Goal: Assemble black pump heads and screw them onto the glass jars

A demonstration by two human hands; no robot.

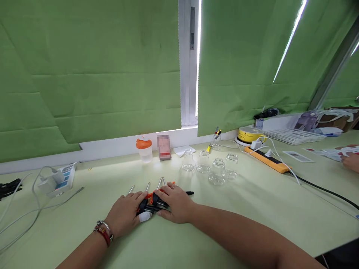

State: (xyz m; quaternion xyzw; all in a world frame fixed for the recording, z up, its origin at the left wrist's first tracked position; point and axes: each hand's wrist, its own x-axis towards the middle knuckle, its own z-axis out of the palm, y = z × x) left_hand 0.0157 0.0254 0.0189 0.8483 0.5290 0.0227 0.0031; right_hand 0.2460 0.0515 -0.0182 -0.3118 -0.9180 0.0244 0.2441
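My left hand (127,209), with a white wrap on its thumb, curls over the left end of a bunch of black-and-orange screwdrivers (148,205) on the table. My right hand (176,203) closes over the right end of the same bunch, its thumb on the near side. Several thin metal shafts (147,186) point away from me past the fingers. Beside my right hand the dark tip of a pen-like stick (190,193) pokes out. Most of the handles are hidden under both hands.
Several clear glass jars (217,172) stand behind and right of my hands. An orange-lidded cup (144,150) is at the back. On the right lies an orange power strip (266,158); on the left, a white one (63,181) with cables. Another person's hand (350,160) holds paper at far right.
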